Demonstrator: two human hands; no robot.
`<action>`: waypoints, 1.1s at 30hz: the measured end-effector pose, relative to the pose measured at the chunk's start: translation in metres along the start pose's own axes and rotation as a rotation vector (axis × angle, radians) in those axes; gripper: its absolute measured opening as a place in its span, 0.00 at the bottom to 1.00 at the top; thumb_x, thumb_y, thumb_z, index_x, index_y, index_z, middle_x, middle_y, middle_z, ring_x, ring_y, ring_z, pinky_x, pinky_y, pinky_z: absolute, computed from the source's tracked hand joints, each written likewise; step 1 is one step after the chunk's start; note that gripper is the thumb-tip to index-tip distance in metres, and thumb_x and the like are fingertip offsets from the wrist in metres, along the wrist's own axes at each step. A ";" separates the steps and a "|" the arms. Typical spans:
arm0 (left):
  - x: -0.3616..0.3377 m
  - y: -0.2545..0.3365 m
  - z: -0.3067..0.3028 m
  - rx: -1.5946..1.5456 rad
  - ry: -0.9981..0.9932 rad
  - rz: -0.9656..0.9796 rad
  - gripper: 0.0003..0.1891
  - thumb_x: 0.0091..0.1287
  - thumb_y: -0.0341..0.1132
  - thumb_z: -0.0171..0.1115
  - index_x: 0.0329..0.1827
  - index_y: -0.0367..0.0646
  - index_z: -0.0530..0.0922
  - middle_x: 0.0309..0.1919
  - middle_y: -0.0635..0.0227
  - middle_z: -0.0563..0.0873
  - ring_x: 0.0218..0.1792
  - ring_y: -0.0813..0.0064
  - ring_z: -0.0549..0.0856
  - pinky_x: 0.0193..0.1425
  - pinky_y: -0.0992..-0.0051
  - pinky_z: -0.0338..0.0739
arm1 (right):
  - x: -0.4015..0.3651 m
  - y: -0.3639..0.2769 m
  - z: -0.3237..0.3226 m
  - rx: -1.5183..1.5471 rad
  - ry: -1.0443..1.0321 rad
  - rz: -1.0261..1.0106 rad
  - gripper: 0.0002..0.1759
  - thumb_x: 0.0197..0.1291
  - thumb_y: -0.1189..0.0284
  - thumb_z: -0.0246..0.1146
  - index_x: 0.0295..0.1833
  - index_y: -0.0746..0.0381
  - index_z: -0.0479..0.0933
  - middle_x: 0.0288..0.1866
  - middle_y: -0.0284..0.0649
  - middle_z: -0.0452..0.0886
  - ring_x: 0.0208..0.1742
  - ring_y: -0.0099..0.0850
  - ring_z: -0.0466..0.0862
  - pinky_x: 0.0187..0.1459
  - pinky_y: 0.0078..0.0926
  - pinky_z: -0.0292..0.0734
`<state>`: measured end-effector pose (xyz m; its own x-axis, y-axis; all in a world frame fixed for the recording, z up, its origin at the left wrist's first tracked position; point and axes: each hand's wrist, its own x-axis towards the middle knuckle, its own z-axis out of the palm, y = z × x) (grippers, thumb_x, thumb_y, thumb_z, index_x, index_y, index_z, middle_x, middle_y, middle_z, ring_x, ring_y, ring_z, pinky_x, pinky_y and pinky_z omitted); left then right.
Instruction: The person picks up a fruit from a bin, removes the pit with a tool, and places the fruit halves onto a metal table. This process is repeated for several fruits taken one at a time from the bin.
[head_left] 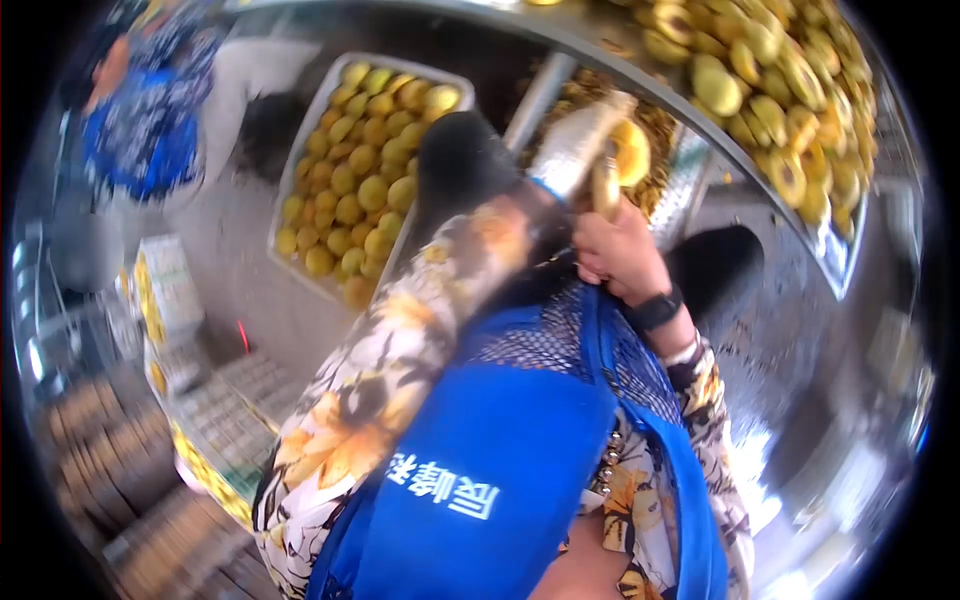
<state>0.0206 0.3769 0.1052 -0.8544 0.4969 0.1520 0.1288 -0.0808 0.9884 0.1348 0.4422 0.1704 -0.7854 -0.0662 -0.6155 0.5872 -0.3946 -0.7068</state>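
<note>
My left hand [583, 137], in a pale, shiny glove, reaches forward past my knees and is closed on a yellow peach [632, 153]. Close beside it, my bare right hand [622, 248], with a black watch on the wrist, is curled into a fist. A narrow, curved yellowish-brown thing [606, 185] stands out of that fist against the peach; blur hides whether it is a tool or a piece of fruit. Beneath both hands lies a container [690, 165] of brownish-yellow scraps, partly covered by them.
A white crate [290, 185] of whole yellow peaches stands left of my knees. Many halved peaches [785, 90] lie on a metal table [735, 150] at upper right. A person in blue [150, 130] is at upper left. Stacked crates [215, 420] stand at lower left.
</note>
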 end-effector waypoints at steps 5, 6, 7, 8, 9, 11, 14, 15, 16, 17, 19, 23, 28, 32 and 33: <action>-0.004 0.011 0.011 -0.286 0.214 -0.173 0.16 0.66 0.43 0.51 0.28 0.40 0.79 0.23 0.67 0.81 0.24 0.75 0.79 0.29 0.75 0.73 | 0.004 0.003 -0.013 0.374 -0.124 0.095 0.07 0.61 0.77 0.50 0.44 0.59 0.64 0.16 0.27 0.59 0.08 0.16 0.55 0.09 0.15 0.51; 0.003 -0.014 0.014 -0.510 0.223 -0.389 0.15 0.65 0.46 0.53 0.32 0.42 0.78 0.25 0.66 0.81 0.24 0.73 0.79 0.28 0.74 0.72 | 0.008 0.009 -0.019 0.485 -0.179 0.092 0.06 0.60 0.78 0.50 0.43 0.58 0.65 0.16 0.27 0.59 0.08 0.16 0.55 0.09 0.16 0.50; 0.008 -0.011 0.012 -0.734 0.282 -0.608 0.16 0.64 0.49 0.54 0.36 0.44 0.76 0.26 0.65 0.80 0.24 0.70 0.79 0.27 0.72 0.72 | 0.007 0.012 -0.019 0.509 -0.185 0.038 0.07 0.61 0.78 0.49 0.44 0.58 0.65 0.16 0.27 0.58 0.08 0.16 0.55 0.08 0.16 0.50; 0.009 -0.009 0.015 -0.875 0.513 -0.777 0.18 0.63 0.51 0.54 0.40 0.45 0.75 0.28 0.64 0.80 0.25 0.68 0.79 0.25 0.71 0.72 | 0.004 0.016 -0.021 0.520 -0.349 -0.133 0.08 0.62 0.77 0.49 0.46 0.58 0.65 0.16 0.26 0.58 0.08 0.16 0.55 0.07 0.16 0.51; 0.004 0.010 -0.001 -0.939 0.546 -0.870 0.20 0.62 0.56 0.52 0.45 0.48 0.70 0.30 0.62 0.79 0.26 0.65 0.80 0.21 0.69 0.70 | 0.006 0.016 -0.023 0.576 -0.415 -0.198 0.08 0.62 0.76 0.49 0.47 0.58 0.65 0.16 0.26 0.58 0.08 0.16 0.55 0.06 0.16 0.51; 0.000 0.003 -0.041 -0.931 0.446 -0.726 0.21 0.63 0.57 0.49 0.43 0.49 0.69 0.30 0.61 0.79 0.24 0.63 0.80 0.17 0.70 0.69 | 0.010 0.013 -0.034 0.574 -0.317 -0.256 0.09 0.63 0.76 0.49 0.48 0.60 0.65 0.17 0.26 0.58 0.08 0.15 0.54 0.06 0.15 0.51; -0.031 -0.020 -0.124 -0.459 0.357 -0.221 0.23 0.61 0.53 0.55 0.49 0.44 0.69 0.34 0.61 0.80 0.32 0.63 0.81 0.26 0.71 0.75 | 0.016 0.018 -0.052 0.354 0.245 -0.086 0.09 0.62 0.75 0.51 0.47 0.60 0.65 0.18 0.29 0.61 0.11 0.17 0.57 0.12 0.17 0.56; -0.042 -0.021 -0.153 -0.333 0.429 -0.139 0.25 0.60 0.51 0.58 0.52 0.43 0.69 0.36 0.61 0.80 0.36 0.64 0.81 0.32 0.72 0.77 | 0.017 0.024 -0.058 0.325 0.255 -0.064 0.09 0.62 0.75 0.51 0.47 0.61 0.65 0.19 0.30 0.61 0.11 0.17 0.57 0.13 0.18 0.56; -0.063 -0.019 -0.179 -0.043 0.505 -0.042 0.25 0.59 0.49 0.59 0.53 0.41 0.70 0.37 0.61 0.81 0.39 0.64 0.80 0.37 0.73 0.77 | 0.017 0.033 -0.065 0.298 0.264 -0.042 0.09 0.61 0.75 0.51 0.47 0.61 0.65 0.19 0.30 0.61 0.11 0.17 0.58 0.14 0.18 0.57; -0.084 -0.015 -0.205 0.258 0.612 0.028 0.26 0.58 0.48 0.59 0.55 0.40 0.71 0.38 0.61 0.81 0.43 0.65 0.80 0.43 0.75 0.76 | 0.019 0.039 -0.068 0.273 0.276 -0.023 0.08 0.61 0.75 0.52 0.46 0.61 0.64 0.19 0.31 0.62 0.12 0.18 0.58 0.14 0.18 0.57; -0.118 -0.007 -0.241 0.594 0.754 -0.085 0.24 0.58 0.46 0.59 0.52 0.38 0.74 0.41 0.57 0.82 0.48 0.66 0.79 0.49 0.75 0.74 | 0.022 0.045 -0.066 0.234 0.287 0.011 0.08 0.61 0.75 0.52 0.46 0.62 0.64 0.19 0.31 0.62 0.11 0.18 0.58 0.14 0.18 0.58; -0.165 -0.019 -0.265 1.165 0.928 -0.491 0.23 0.55 0.47 0.59 0.45 0.35 0.77 0.43 0.51 0.81 0.45 0.56 0.79 0.50 0.66 0.72 | 0.029 0.042 -0.050 0.136 0.265 -0.004 0.08 0.60 0.75 0.52 0.45 0.63 0.64 0.19 0.32 0.63 0.11 0.18 0.59 0.13 0.18 0.58; -0.225 -0.091 -0.273 1.406 0.459 -0.622 0.20 0.57 0.49 0.59 0.51 0.56 0.76 0.57 0.51 0.70 0.52 0.51 0.75 0.58 0.64 0.69 | 0.032 0.036 -0.026 -0.039 0.237 -0.012 0.08 0.58 0.75 0.54 0.43 0.63 0.65 0.18 0.31 0.63 0.11 0.17 0.58 0.12 0.17 0.57; -0.225 -0.082 -0.271 1.205 0.533 -0.780 0.27 0.53 0.51 0.61 0.56 0.51 0.73 0.59 0.47 0.68 0.57 0.51 0.72 0.60 0.64 0.67 | 0.039 0.047 -0.029 -0.104 0.211 -0.027 0.09 0.58 0.76 0.55 0.44 0.64 0.66 0.18 0.30 0.63 0.12 0.16 0.59 0.12 0.14 0.55; -0.223 -0.082 -0.276 1.203 0.493 -0.792 0.28 0.52 0.51 0.62 0.56 0.49 0.73 0.58 0.46 0.69 0.57 0.51 0.72 0.60 0.64 0.67 | 0.040 0.046 -0.026 -0.109 0.218 -0.012 0.09 0.58 0.77 0.55 0.44 0.64 0.66 0.18 0.30 0.63 0.12 0.15 0.60 0.12 0.14 0.55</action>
<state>0.0616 0.0339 -0.0112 -0.9442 -0.2764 -0.1789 -0.3168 0.9106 0.2653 0.1355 0.4453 0.1046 -0.7385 0.1418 -0.6592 0.6050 -0.2923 -0.7407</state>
